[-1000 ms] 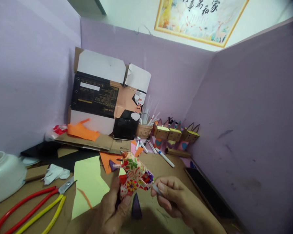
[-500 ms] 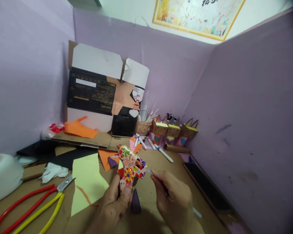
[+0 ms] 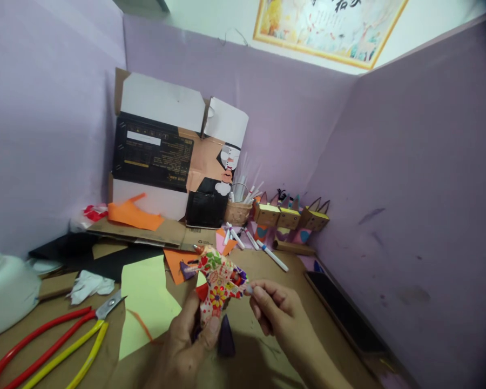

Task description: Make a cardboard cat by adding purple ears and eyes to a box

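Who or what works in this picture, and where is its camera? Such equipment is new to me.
No machine works here, only a person wearing a head camera that looks forward and down. The bare left hand grips a flower-patterned, gun-shaped tool, apparently a glue gun. The bare right hand pinches a small, pale stick close to the tool's rear. On the brown work surface lie metal scissors with red and yellow handles, a pale yellow paper sheet and a dark purple, pointed piece.

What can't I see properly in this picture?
All in the head view:
Flowery glue gun: handle partly hidden by the left hand.
Pale stick: partly hidden by the right hand.
White pot: cut off by the left edge.
Framed picture: cut off by the top edge.
Flat box: writing too small.
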### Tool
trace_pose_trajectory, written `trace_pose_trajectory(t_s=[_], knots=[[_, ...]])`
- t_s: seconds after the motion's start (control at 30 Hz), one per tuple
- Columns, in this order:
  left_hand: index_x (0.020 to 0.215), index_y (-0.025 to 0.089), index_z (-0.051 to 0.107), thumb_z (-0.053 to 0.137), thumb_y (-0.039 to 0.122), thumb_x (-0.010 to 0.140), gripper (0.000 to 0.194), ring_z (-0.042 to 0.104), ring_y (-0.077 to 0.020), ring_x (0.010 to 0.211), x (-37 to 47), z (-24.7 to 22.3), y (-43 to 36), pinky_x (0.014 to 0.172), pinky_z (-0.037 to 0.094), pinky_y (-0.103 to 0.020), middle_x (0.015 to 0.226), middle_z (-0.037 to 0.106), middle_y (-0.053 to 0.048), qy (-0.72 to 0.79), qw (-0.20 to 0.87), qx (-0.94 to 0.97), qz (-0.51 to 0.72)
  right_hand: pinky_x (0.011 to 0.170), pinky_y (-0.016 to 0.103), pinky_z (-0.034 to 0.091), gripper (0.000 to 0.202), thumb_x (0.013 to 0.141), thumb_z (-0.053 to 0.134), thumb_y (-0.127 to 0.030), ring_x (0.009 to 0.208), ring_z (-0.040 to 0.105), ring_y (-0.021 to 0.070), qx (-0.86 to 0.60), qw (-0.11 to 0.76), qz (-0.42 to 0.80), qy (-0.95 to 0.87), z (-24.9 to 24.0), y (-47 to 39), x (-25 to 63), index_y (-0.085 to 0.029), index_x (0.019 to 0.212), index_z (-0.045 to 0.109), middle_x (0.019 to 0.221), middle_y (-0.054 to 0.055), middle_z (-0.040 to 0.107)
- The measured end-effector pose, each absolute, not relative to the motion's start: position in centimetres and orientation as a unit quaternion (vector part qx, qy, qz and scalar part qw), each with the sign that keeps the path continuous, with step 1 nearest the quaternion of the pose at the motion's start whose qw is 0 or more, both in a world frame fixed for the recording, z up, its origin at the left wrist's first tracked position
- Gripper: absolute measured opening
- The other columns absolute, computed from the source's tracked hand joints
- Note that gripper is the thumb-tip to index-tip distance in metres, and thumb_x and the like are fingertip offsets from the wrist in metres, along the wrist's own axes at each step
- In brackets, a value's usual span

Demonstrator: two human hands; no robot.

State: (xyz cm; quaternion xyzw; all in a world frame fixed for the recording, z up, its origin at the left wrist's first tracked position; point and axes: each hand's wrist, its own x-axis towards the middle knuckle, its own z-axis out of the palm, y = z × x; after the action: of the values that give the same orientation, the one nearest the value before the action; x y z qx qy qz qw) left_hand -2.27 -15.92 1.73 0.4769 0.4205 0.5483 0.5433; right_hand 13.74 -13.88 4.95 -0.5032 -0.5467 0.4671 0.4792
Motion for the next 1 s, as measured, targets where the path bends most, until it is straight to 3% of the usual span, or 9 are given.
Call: trace_pose_trajectory(t_s=[0.23, 0.33, 0.4, 0.47, 0.57, 0.67, 0.77, 0.87, 1.0], knots=[[0.116, 0.024, 0.058, 0.062, 0.047, 0.074, 0.048, 0.059, -0.0198, 0.084, -2.5, 1.6, -15.8, 0.081, 0.046, -0.027, 0.094, 0.066, -0.003, 0.387, 0.579, 0.488, 0.526, 0.032, 0.016, 0.012, 0.048, 0.065, 0.061, -0.062, 0.028, 0.023, 0.0009, -0.503, 0.436, 0.541, -0.513, 5.1, -13.5, 14.2, -0.014, 0.063, 0.054, 0.041, -0.008, 0.041], [0.11, 0.023, 0.06, 0.064, 0.047, 0.073, 0.044, 0.056, -0.0157, 0.07, -2.3, 1.7, -15.9, 0.067, 0.047, -0.022, 0.083, 0.064, -0.002, 0.388, 0.592, 0.481, 0.517, 0.031, 0.017, 0.017, 0.047, 0.07, 0.057, -0.06, 0.027, 0.027, 0.0025, -0.51, 0.41, 0.525, -0.544, 5.2, -13.4, 14.6, -0.013, 0.065, 0.058, 0.041, -0.006, 0.044], [0.106, 0.023, 0.059, 0.064, 0.049, 0.073, 0.043, 0.046, -0.0095, 0.052, -2.1, 1.9, -15.8, 0.047, 0.039, -0.018, 0.07, 0.059, 0.001, 0.412, 0.614, 0.448, 0.502, 0.036, 0.019, 0.033, 0.039, 0.077, 0.054, -0.051, 0.035, 0.045, 0.0084, -0.528, 0.44, 0.424, -0.59, 5.3, -13.9, 14.7, -0.014, 0.068, 0.062, 0.049, 0.001, 0.057], [0.097, 0.021, 0.058, 0.064, 0.049, 0.073, 0.037, 0.036, -0.0063, 0.045, -1.9, 2.1, -15.7, 0.038, 0.029, -0.015, 0.064, 0.054, 0.003, 0.415, 0.646, 0.408, 0.494, 0.054, 0.028, 0.047, 0.022, 0.079, 0.058, -0.037, 0.061, 0.062, 0.0178, -0.526, 0.526, 0.214, -0.633, 5.1, -14.8, 14.5, -0.017, 0.078, 0.067, 0.072, 0.009, 0.069], [0.078, 0.019, 0.054, 0.064, 0.046, 0.073, 0.029, 0.037, -0.0067, 0.047, -1.7, 2.5, -15.4, 0.039, 0.03, -0.016, 0.063, 0.049, 0.004, 0.363, 0.694, 0.362, 0.505, 0.067, 0.034, 0.049, 0.014, 0.073, 0.065, -0.016, 0.076, 0.064, 0.0225, -0.448, 0.599, -0.025, -0.663, 4.6, -16.5, 13.5, -0.025, 0.084, 0.068, 0.082, 0.008, 0.07], [0.076, 0.019, 0.054, 0.065, 0.045, 0.074, 0.029, 0.043, -0.0078, 0.048, -1.5, 2.8, -15.3, 0.039, 0.034, -0.017, 0.063, 0.049, 0.003, 0.319, 0.728, 0.329, 0.51, 0.062, 0.032, 0.05, 0.009, 0.074, 0.066, -0.027, 0.069, 0.064, 0.0221, -0.491, 0.557, 0.11, -0.661, 4.2, -16.9, 12.6, -0.023, 0.082, 0.068, 0.074, 0.007, 0.069], [0.09, 0.02, 0.054, 0.069, 0.048, 0.07, 0.038, 0.047, -0.0084, 0.044, -1.2, 2.7, -15.6, 0.036, 0.033, -0.017, 0.064, 0.054, 0.002, 0.309, 0.742, 0.34, 0.488, 0.061, 0.031, 0.051, 0.038, 0.075, 0.062, -0.049, 0.069, 0.064, 0.0219, -0.52, 0.492, 0.343, -0.608, 4.2, -16.2, 12.2, -0.019, 0.097, 0.067, 0.08, 0.008, 0.069], [0.098, 0.019, 0.054, 0.069, 0.052, 0.068, 0.047, 0.046, -0.0075, 0.041, -0.7, 2.3, -16.1, 0.036, 0.035, -0.018, 0.065, 0.056, 0.001, 0.28, 0.766, 0.377, 0.44, 0.051, 0.028, 0.05, 0.05, 0.077, 0.055, -0.06, 0.052, 0.06, 0.0171, -0.453, 0.44, 0.539, -0.558, 4.2, -15.8, 12.0, -0.015, 0.097, 0.065, 0.064, 0.004, 0.064], [0.093, 0.015, 0.061, 0.069, 0.048, 0.068, 0.043, 0.054, -0.0133, 0.06, -0.9, 2.6, -16.6, 0.056, 0.042, -0.024, 0.073, 0.059, -0.002, 0.257, 0.724, 0.495, 0.406, 0.057, 0.029, 0.05, 0.047, 0.072, 0.06, -0.06, 0.055, 0.059, 0.0167, -0.46, 0.453, 0.564, -0.514, 3.7, -16.1, 12.0, -0.015, 0.083, 0.068, 0.065, 0.005, 0.064]])
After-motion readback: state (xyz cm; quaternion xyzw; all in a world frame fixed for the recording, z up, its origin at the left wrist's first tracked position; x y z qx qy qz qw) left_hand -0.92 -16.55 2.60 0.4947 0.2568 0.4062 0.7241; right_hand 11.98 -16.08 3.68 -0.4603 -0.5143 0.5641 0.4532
